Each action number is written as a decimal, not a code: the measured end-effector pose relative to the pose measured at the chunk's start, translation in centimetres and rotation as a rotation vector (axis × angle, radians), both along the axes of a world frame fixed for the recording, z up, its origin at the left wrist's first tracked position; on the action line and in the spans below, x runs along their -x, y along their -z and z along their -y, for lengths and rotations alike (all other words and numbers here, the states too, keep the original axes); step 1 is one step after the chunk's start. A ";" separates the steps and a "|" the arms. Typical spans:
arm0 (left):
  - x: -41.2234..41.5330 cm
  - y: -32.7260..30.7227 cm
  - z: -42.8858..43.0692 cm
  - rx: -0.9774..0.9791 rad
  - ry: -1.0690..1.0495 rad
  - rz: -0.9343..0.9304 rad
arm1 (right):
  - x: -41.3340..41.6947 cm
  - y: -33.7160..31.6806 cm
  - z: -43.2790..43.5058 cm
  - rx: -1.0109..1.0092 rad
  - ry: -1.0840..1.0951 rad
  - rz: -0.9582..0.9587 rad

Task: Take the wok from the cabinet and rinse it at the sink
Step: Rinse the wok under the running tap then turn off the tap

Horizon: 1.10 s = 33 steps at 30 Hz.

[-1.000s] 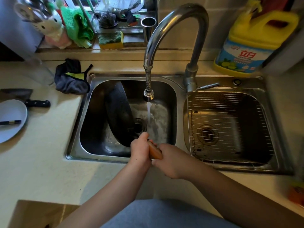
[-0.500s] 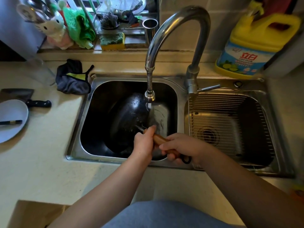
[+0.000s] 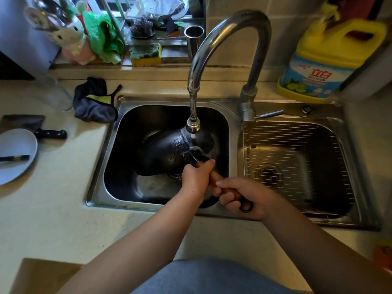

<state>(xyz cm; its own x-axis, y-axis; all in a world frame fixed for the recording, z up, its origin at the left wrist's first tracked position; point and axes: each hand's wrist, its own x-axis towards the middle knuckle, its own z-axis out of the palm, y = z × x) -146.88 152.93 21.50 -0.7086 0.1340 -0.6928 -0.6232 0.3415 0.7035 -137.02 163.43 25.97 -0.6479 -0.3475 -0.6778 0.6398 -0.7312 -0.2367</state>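
Note:
The black wok [image 3: 167, 153] lies turned over in the left sink basin [image 3: 127, 187], its wet rounded underside facing up under the running faucet [image 3: 193, 124]. Water falls onto the wok's upper right part. Its wooden handle [image 3: 216, 177] points toward me, ending in a black hanging ring. My left hand [image 3: 197, 179] grips the handle close to the wok. My right hand [image 3: 239, 194] grips the handle's rear end next to the ring. Most of the handle is hidden by my fingers.
The right basin [image 3: 297, 166] holds a wire rack. A yellow detergent jug [image 3: 331, 60] stands at the back right. A dark cloth [image 3: 95, 100], a cleaver [image 3: 38, 128] and a plate [image 3: 14, 153] with a chopstick lie on the left counter. Sponges and utensils crowd the windowsill.
The wok has rotated from standing on edge to bottom-up under the stream. Both hands turned the handle and my right hand slid back toward the ring.

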 end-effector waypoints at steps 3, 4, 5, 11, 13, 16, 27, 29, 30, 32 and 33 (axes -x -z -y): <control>0.0 -0.4 -0.1 0.048 0.020 -0.027 | -0.5 0.0 0.5 0.075 0.083 0.032; 0.0 -0.7 -0.2 0.055 0.029 -0.037 | -0.6 0.0 0.7 0.092 0.121 0.044; 0.0 -1.0 -0.3 0.060 0.042 -0.048 | -0.7 0.0 0.9 0.104 0.157 0.051; 0.4 -2.5 -0.7 0.083 0.087 -0.076 | -0.6 -1.8 2.1 0.105 0.252 0.056; 0.5 -2.9 -0.6 0.083 0.112 -0.065 | -0.7 -2.6 2.5 0.061 0.246 0.045; 0.7 -3.9 -0.4 0.068 0.172 -0.051 | -0.8 -3.9 3.0 0.036 0.224 0.040; 2.5 -7.7 0.2 0.147 0.445 0.075 | -0.1 -7.7 4.9 0.167 0.305 0.007; 3.0 -8.6 0.0 0.150 0.498 0.088 | 0.3 -8.5 5.2 0.214 0.348 0.004; 3.2 -8.9 0.0 0.151 0.523 0.092 | 0.5 -8.9 5.4 0.238 0.370 0.004; 3.3 -9.3 -0.1 0.144 0.559 0.096 | 0.7 -9.3 5.6 0.262 0.416 0.014; 3.4 -9.5 -0.1 0.149 0.577 0.091 | 0.7 -9.4 5.7 0.266 0.433 0.020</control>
<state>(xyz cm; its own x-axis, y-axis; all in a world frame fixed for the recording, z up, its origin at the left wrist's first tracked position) -150.26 153.01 31.01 -0.4877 0.3758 -0.7880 -0.3632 0.7334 0.5746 -137.76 157.78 35.38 -0.7588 -0.2116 -0.6160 0.2668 -0.9638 0.0024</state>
